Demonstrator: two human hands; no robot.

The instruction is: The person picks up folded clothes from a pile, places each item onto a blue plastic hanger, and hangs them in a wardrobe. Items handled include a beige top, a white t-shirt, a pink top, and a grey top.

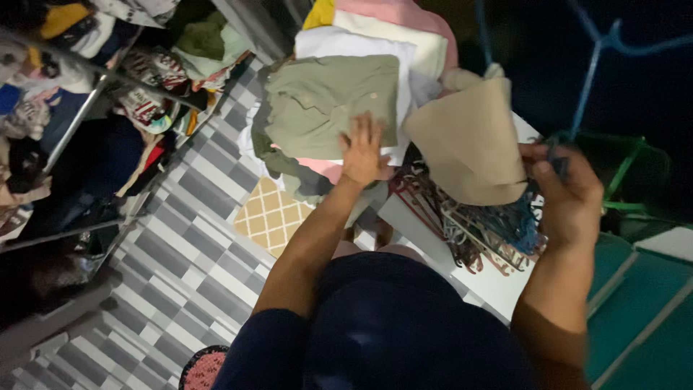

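Far left, at nine o'clock: crowding a rack (68, 126) with mixed clothes, above a grey striped floor (188, 278). Lying at seven o'clock of the pile (361, 43), a yellow lattice mat (268, 214).

Centre: pressing down on the green shirt (328, 97) atop the pile with the left hand (363, 153), palm flat, fingers spread, gripping nothing. Lying folded at twelve o'clock of that hand, the shirt, touching the fingertips at its lower edge. Showing beneath it, white, pink and yellow folded layers.

Right of centre: hanging at three o'clock of the left hand, a tan cloth (469, 141), draped over a tangled heap of hangers (480, 235) on a white table (498, 292).

Right: clenching the right hand (570, 195) around the lower part of a blue hanger (595, 68), its frame rising toward twelve o'clock against the dark. Not touching the tan cloth, though just beside it at nine o'clock.

Step in hand, as judged: steadying or picking out a garment from the pile while keeping a hanger ready. Next move calling for a pinch on the shirt's collar or shoulder without dragging the layers below, then bringing hanger and garment together clear of the tangled heap.
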